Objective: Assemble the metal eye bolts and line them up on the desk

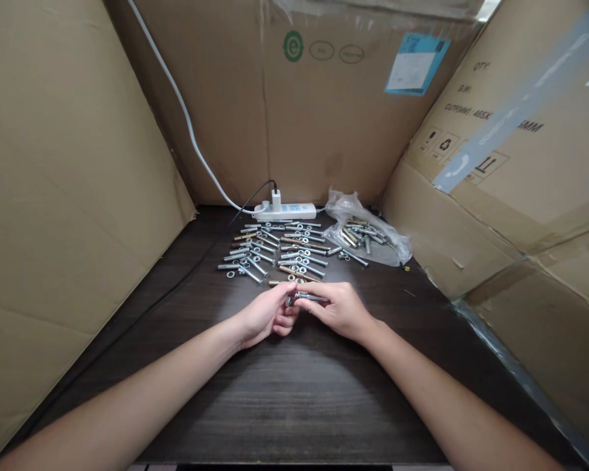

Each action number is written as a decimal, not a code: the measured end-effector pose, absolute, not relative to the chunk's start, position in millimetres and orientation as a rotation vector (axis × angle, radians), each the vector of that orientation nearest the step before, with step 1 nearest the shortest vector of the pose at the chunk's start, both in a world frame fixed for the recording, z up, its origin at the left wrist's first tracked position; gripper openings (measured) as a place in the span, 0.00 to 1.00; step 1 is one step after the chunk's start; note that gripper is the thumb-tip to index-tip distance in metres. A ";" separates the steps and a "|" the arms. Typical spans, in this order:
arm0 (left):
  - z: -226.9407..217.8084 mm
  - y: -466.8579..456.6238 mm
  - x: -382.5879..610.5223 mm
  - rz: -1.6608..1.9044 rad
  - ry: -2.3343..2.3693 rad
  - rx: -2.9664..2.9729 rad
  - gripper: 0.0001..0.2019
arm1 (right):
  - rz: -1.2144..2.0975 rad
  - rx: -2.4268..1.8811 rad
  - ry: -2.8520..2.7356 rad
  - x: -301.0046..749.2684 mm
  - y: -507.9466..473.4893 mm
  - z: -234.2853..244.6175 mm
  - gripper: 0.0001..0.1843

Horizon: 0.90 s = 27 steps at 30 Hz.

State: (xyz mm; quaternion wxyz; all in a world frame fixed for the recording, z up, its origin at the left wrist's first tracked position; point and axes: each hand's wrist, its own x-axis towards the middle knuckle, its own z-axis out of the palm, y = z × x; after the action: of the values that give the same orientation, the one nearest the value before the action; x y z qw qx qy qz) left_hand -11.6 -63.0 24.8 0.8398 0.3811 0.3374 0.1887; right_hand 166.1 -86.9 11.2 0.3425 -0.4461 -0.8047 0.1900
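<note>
Both my hands meet over the middle of a dark wooden table (294, 392). My left hand (267, 317) and my right hand (341, 309) are closed in a pinch on the two ends of one silver anchor bolt (305, 297), held level just above the tabletop. Right behind my fingers, several more bolts with washers and nuts (275, 252) lie in rough rows on the table.
A clear plastic bag (368, 232) with more bolts lies at the back right. A white power strip (285, 210) with a plugged charger and white cable sits against the back cardboard wall (285, 118). Cardboard sheets close in the left, back and right sides.
</note>
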 end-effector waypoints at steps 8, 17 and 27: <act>24.5 -63.8 -12.4 0.414 0.713 0.799 0.14 | 0.512 -1.192 -2.078 165.0 -88.3 12.5 0.15; 23.4 -64.1 -12.4 0.408 0.708 0.812 0.14 | 0.489 -1.200 -2.032 165.1 -88.3 12.1 0.15; 25.3 -64.8 -12.8 0.383 0.702 0.820 0.15 | 0.502 -1.235 -2.040 165.0 -88.3 14.1 0.16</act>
State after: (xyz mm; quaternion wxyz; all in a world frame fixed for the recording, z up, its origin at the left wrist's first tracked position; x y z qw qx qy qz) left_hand -12.8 -64.8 25.3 0.8404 0.3881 0.3321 0.1813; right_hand 165.0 -88.3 14.1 0.3451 -0.4757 -0.7856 0.1934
